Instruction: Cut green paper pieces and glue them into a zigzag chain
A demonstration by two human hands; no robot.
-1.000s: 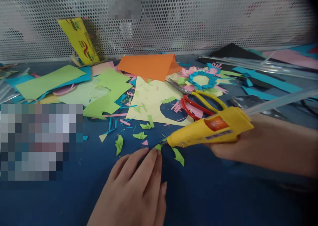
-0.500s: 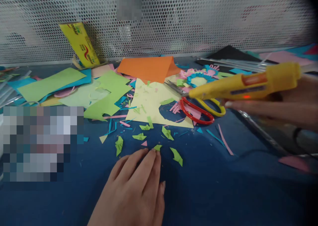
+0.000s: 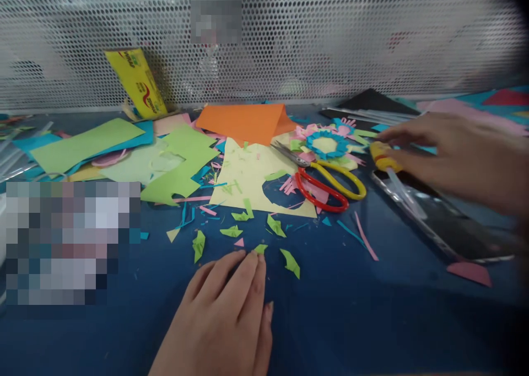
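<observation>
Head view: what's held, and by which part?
Right hand: on glue gun near its rear end, grip unclear. Left hand: touching green scrap at its near edge.

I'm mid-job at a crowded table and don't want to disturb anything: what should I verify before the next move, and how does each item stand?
1. Left hand touching a small green paper piece: ok, fingertips at its edge.
2. Right hand firmly holding the yellow glue gun: cannot tell; contact shows, firmness doesn't.
3. Gun's nozzle away from paper: cannot tell, it is hidden.
4. Phone clear of the glue stick: not ok, the stick overlaps it in view.
5. Scissors free of both hands: ok, lying between them.
</observation>
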